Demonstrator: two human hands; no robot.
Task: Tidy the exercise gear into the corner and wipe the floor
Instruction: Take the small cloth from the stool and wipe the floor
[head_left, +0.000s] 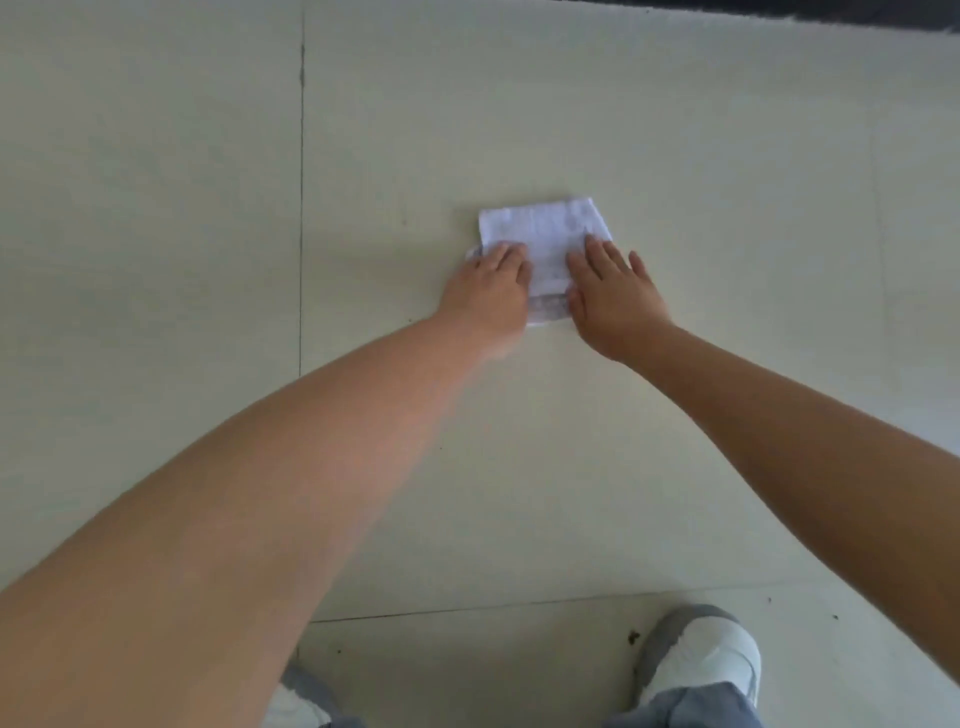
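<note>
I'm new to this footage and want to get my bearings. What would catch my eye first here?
Two bare arms reach forward to a folded white cloth lying on the pale tiled floor at mid-frame. The left hand and right hand press on its near edge side by side, the right hand's fingers spread flat. Near the bottom edge a white and grey shoe stands on the tiles, with a small dark speck of dirt just left of it.

Soft even daylight, slight blur, wide-angle stretch.
</note>
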